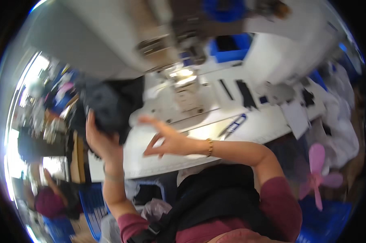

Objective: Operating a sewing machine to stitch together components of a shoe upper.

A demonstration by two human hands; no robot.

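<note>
My left hand [101, 139] grips a bundle of black cloth [110, 101] at the left end of the white sewing table [146, 164]. Part of its fingers is hidden by the cloth. To the right of it, my right hand [169, 139] hovers over the table's front part, fingers spread and holding nothing. The cloth and hands are slightly blurred. Beyond my right hand is the sewing machine's lit needle area [184, 77], above a pale metal plate [187, 99]. Blue-handled thread snips [236, 123] lie to the right of my right hand.
Black fabric strips [246, 94] lie right of the needle area, with a white card [295, 117] further right. A blue bin [231, 54] stands behind. A pink fan [315, 180] is at the lower right, beside white fabric [339, 121]. Another person [49, 201] is at the far left.
</note>
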